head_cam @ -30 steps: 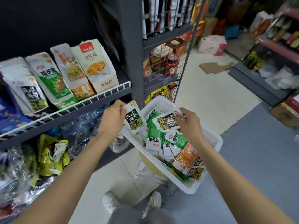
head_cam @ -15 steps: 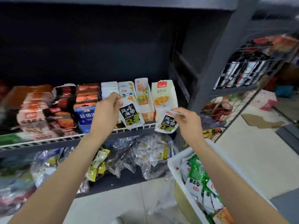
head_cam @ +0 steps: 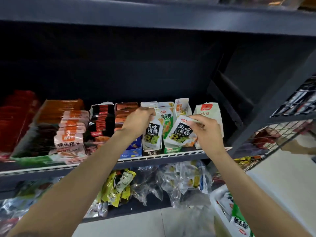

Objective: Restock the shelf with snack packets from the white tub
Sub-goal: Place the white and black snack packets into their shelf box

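Note:
My left hand (head_cam: 136,122) grips the top of a white-and-black seaweed snack packet (head_cam: 152,134) and holds it upright in an open display box at the front of the dark shelf (head_cam: 171,157). My right hand (head_cam: 207,132) pinches the top corner of a second, identical packet (head_cam: 180,132), tilted just right of the first, over the green-packet box. The white tub (head_cam: 217,199) shows only at the bottom right, with green and white packets (head_cam: 237,214) in it.
Rows of snack boxes fill the shelf: orange and pink packs (head_cam: 70,129) at left, black-and-red ones (head_cam: 102,120), a white carton (head_cam: 209,115) at right. Clear bags and a yellow bag (head_cam: 118,185) lie on the lower shelf. A wire rack (head_cam: 277,135) stands at right.
Both hands carried a packet each up from the tub to the shelf; the view swung from the tub to the shelf. The left packet now stands in its box.

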A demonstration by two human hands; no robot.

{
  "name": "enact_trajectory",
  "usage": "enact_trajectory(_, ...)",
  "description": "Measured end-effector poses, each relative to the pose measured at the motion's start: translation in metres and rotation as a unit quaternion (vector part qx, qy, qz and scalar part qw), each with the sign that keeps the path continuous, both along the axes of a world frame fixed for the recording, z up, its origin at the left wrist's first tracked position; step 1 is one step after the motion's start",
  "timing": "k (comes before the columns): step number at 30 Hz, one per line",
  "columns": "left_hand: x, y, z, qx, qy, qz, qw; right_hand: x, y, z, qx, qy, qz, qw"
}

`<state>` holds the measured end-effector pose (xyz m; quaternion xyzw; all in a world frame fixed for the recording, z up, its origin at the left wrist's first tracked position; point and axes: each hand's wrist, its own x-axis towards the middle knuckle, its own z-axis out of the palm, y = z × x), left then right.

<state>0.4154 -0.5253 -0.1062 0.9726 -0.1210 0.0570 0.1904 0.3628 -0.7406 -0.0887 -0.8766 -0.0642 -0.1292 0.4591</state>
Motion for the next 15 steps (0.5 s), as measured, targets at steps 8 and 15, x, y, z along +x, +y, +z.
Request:
enact_trajectory(8, 0.016, 0.002, -0.018, 0.063, 0.005, -0.066, 0.996, 0.008, 0.004, 0.000, 0.015, 0.020, -0.028, 0.999)
enact_trajectory(15, 0.018, 0.003, -0.018, 0.134, -0.051, -0.043, 0.989, 0.008, 0.005, 0.001, 0.013, 0.023, -0.032, 0.999)
